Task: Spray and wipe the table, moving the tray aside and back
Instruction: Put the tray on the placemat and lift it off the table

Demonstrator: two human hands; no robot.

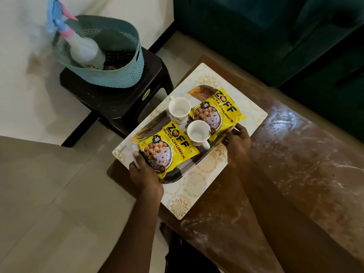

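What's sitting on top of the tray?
A far cup, a near cup, a far yellow packet and a near yellow packet sit on the tray. The packets cover most of it, so anything beneath them is hidden.

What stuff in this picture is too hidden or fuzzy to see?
Head view only:
- spray bottle nozzle: blurred, clipped by the top edge.
- basket bottom: behind its front wall.
- tray middle: under soya chunks packets and cups.
- left hand and right hand fingers: under the tray.
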